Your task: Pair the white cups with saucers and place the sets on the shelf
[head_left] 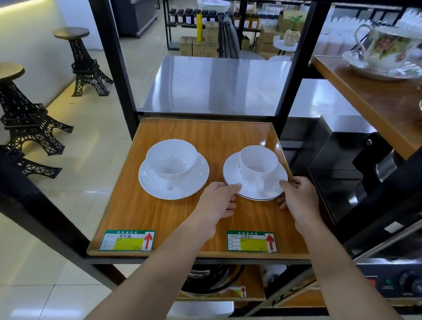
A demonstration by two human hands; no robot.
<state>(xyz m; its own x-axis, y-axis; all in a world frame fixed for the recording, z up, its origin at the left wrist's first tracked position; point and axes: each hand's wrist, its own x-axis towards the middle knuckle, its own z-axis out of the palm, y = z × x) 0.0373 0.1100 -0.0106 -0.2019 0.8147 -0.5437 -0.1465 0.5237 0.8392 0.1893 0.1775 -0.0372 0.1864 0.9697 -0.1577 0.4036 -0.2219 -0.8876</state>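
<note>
Two white cup-and-saucer sets stand on the wooden shelf (199, 218). On the left, a wide white cup (170, 159) sits on a plain white saucer (195, 181). On the right, a taller white cup (257, 163) sits on a dark-rimmed saucer (232, 171). My left hand (217, 203) pinches that saucer's near left rim. My right hand (298, 196) grips its near right rim. The saucer rests on or just above the shelf board; I cannot tell which.
Black shelf posts (294, 72) frame the opening. Two green price tags (127, 240) sit on the shelf's front edge. A higher shelf at right holds floral china cups (388, 46). Tower-shaped stools (82, 62) stand on the tiled floor at left. Appliances (345, 172) sit at right.
</note>
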